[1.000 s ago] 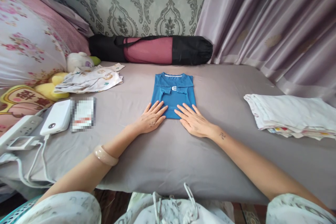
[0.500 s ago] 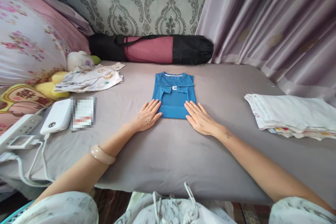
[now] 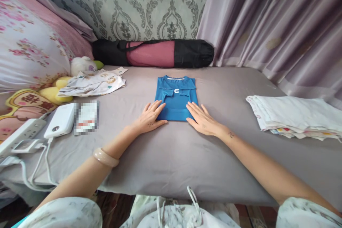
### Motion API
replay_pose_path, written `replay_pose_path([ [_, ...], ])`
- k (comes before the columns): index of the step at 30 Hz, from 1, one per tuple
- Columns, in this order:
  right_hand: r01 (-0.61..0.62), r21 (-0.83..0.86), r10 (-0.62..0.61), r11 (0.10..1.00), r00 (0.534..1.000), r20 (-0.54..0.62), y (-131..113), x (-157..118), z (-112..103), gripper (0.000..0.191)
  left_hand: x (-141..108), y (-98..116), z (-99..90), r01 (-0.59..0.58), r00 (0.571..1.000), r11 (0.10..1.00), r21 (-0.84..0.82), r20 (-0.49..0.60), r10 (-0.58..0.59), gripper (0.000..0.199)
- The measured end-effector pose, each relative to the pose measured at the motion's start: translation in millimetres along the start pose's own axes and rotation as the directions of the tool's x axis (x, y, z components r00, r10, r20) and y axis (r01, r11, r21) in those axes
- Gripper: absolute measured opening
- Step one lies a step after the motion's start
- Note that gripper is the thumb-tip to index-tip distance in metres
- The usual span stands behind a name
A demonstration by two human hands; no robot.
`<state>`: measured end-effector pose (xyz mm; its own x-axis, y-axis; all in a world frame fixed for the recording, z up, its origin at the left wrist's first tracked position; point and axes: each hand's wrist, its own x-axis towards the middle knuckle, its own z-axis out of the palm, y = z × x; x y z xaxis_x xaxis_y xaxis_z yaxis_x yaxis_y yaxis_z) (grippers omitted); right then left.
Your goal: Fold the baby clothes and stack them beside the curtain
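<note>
A blue T-shirt [image 3: 176, 105] lies folded into a narrow shape on the grey bed sheet [image 3: 171, 156], its collar pointing away from me and a white letter mark showing near the top. Both sleeves are folded inward, and the hem end is the part closest to me. My left hand [image 3: 151, 117] rests flat on the lower left corner of the shirt, fingers stretched out. On the lower right corner lies my right hand [image 3: 202, 118], also flat with its fingers spread. Neither hand grips the cloth.
Folded white cloths [image 3: 294, 115] are stacked at the right. To the left lie a crumpled printed garment [image 3: 93, 82], a white power bank [image 3: 60, 121], a power strip [image 3: 22, 135] with cables and plush toys [image 3: 82, 65]. A black and pink rolled bag [image 3: 151, 54] lies along the wall.
The camera view has tilted up slightly. My left hand has slid a little further onto the shirt, with its thumb now along the bottom edge; my right hand stays nearly in place.
</note>
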<state>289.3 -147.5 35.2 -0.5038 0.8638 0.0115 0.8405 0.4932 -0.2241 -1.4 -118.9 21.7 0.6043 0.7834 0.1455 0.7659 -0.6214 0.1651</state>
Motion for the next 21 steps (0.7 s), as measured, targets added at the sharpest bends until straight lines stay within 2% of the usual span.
replay_pose_path([
  [4, 0.111, -0.014, -0.112, 0.994, 0.988, -0.103, -11, 0, 4, 0.054, 3, 7, -8.8, -0.172, 0.980, 0.984, 0.050, -0.094, 0.176, 0.042],
  [7, 0.157, -0.004, -0.156, 0.988, 0.974, -0.162, -14, 3, 10, 0.047, 5, 11, -9.5, -0.276, 0.952, 0.957, 0.093, -0.108, 0.285, 0.034],
  [9, 0.169, -0.002, -0.166, 0.986, 0.967, -0.194, -12, 6, 13, 0.044, 8, 12, -8.3, -0.301, 0.941, 0.946, 0.119, -0.121, 0.315, 0.033],
  [12, 0.176, -0.024, -0.177, 0.984, 0.958, -0.227, -8, 9, 12, 0.042, 13, 14, -6.8, -0.280, 0.945, 0.952, 0.125, -0.141, 0.297, 0.033],
  [18, 0.154, -0.109, -0.179, 0.982, 0.941, -0.287, 2, 9, 10, 0.040, 25, 11, -5.8, -0.109, 0.972, 0.992, 0.064, -0.201, 0.120, 0.031],
  [21, 0.131, -0.075, -0.148, 0.988, 0.947, -0.284, 10, 6, 12, 0.047, 23, 7, -6.6, -0.135, 0.972, 0.990, 0.052, -0.185, 0.142, 0.030],
])
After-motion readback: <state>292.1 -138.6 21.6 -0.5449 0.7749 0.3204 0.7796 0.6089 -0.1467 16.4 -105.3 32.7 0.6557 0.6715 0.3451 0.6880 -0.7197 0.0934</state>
